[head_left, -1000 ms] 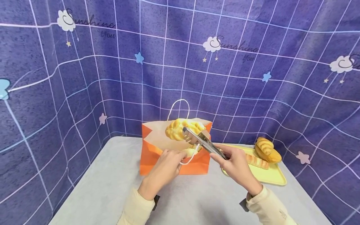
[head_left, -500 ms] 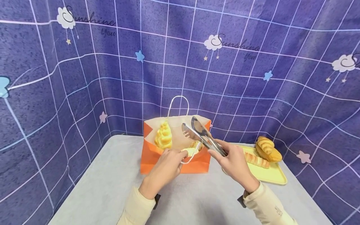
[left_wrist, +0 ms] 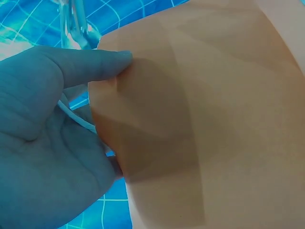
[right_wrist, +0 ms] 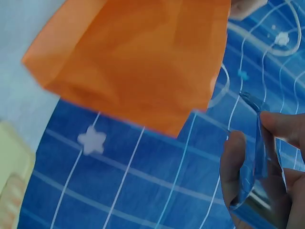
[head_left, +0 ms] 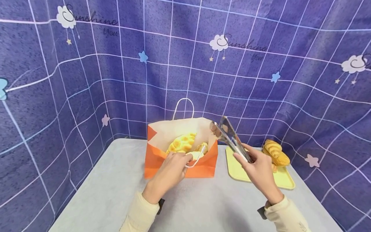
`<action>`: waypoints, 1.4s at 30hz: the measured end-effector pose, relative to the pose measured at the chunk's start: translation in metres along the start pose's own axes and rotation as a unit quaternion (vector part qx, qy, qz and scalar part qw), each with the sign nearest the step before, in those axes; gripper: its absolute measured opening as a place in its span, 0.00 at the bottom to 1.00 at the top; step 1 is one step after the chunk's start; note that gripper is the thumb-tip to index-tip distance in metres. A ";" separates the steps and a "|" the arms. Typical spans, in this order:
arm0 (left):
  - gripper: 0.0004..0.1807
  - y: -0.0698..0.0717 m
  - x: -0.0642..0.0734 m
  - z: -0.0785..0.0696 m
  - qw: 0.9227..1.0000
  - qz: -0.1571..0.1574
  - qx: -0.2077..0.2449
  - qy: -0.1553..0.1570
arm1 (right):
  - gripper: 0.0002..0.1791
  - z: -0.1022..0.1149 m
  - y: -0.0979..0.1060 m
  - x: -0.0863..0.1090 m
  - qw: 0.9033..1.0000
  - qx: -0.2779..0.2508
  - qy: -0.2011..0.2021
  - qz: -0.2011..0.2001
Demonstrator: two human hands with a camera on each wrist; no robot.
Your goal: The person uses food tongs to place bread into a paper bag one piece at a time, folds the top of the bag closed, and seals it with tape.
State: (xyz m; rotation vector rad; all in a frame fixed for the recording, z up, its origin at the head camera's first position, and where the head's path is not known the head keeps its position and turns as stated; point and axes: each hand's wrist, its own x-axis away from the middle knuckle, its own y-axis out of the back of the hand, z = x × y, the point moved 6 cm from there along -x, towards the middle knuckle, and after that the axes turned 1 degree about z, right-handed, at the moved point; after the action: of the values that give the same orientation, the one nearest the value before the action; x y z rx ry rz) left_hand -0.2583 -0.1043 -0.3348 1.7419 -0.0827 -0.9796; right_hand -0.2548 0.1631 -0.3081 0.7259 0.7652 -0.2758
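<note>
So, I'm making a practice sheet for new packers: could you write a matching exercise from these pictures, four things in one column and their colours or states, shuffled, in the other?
Column 1
1. Tongs
2. Paper bag
3. Tray
4. Left hand

Column 2
A. Yellow, with bread on it
B. Pinching the near side of an open container
C. Held in the right hand, tips apart
D. Orange outside, standing open at the top

Right pairs: 1-C, 2-D, 3-A, 4-B
</note>
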 end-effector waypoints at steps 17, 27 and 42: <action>0.14 -0.001 -0.001 -0.003 1.000 0.004 -0.004 0.002 | 0.24 -0.116 0.057 0.019 0.983 0.177 -0.040 -0.011; 0.14 -0.001 -0.003 -0.003 1.000 0.004 0.007 0.001 | 0.29 -0.162 0.064 0.032 0.973 0.210 -0.088 0.033; 0.13 -0.004 -0.004 -0.001 1.000 0.020 -0.001 0.016 | 0.32 -0.212 0.075 0.051 0.946 0.241 -0.213 0.026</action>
State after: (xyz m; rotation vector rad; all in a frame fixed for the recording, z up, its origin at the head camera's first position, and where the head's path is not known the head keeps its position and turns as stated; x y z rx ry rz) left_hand -0.2617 -0.0996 -0.3351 1.7471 -0.0953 -0.9222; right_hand -0.2958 0.3639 -0.4130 1.0994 0.2598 -0.5634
